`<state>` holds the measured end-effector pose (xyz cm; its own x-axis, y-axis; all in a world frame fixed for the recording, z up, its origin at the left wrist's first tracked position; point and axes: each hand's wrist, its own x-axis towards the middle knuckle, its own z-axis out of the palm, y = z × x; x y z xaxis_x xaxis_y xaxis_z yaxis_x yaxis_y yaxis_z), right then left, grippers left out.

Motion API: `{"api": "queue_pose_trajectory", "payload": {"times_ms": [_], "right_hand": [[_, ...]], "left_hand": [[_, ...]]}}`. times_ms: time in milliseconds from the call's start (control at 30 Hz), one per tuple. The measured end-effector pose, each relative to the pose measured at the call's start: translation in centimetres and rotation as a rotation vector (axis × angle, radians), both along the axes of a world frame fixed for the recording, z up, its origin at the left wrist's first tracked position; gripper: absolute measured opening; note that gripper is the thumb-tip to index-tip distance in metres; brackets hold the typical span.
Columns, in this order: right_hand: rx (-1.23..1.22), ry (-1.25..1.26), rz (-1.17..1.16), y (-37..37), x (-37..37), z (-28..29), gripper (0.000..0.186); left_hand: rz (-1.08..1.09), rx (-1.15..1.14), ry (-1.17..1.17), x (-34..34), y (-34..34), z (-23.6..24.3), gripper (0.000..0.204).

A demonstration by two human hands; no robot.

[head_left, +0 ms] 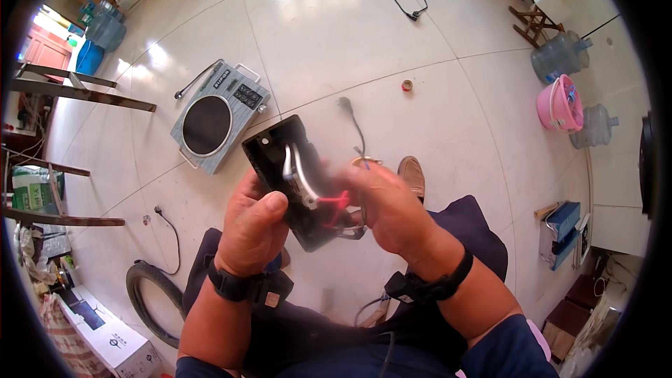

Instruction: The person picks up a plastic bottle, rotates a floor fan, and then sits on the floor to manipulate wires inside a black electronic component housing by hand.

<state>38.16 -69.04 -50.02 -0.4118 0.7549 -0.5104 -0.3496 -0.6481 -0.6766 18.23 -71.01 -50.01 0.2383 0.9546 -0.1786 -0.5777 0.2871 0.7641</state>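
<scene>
A shallow black open box is tilted between my hands above my lap. My left hand grips its near left side, thumb over the rim and fingers underneath. Inside lie curved silver metal levers and a blurred red piece. At the box's right side my right hand is closed, its fingertips smeared by motion and hiding whatever they pinch. A thin metal loop shows below those fingers. Just beyond my right hand, a grey cord with a plug trails over the floor.
An electric cooktop lies on the tiled floor ahead left. Around me are a tape roll, a looped cord, a tyre, a white carton, a pink bucket and a wooden stool frame.
</scene>
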Motion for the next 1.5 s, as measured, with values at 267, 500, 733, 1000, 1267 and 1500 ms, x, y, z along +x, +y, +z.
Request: {"api": "queue_pose_trajectory", "payload": {"times_ms": [267,500,733,1000,1267,1500], "right_hand": [[-0.209,0.526,0.09,-0.4,-0.7,-1.2,0.047],[0.007,0.349,-0.124,0.9,-0.1,0.5,0.044],[0.165,0.31,-0.227,1.5,0.2,0.2,0.044],[0.193,0.355,-0.205,1.1,0.2,0.3,0.039],[0.144,0.342,-0.242,1.0,-0.2,0.6,0.039],[0.149,0.388,-0.204,1.2,0.3,0.4,0.048]], "left_hand": [[-0.053,-0.06,-0.017,0.8,-0.2,0.5,0.062],[0.182,0.135,0.338,1.7,-0.4,-0.1,0.049],[0.201,0.715,1.062,3.2,-0.5,0.7,0.033],[0.186,0.819,1.099,3.5,-0.4,1.5,0.027],[0.239,0.793,0.893,4.4,-1.2,2.2,0.028],[0.157,0.698,0.806,4.1,-1.5,3.5,0.026]]}}
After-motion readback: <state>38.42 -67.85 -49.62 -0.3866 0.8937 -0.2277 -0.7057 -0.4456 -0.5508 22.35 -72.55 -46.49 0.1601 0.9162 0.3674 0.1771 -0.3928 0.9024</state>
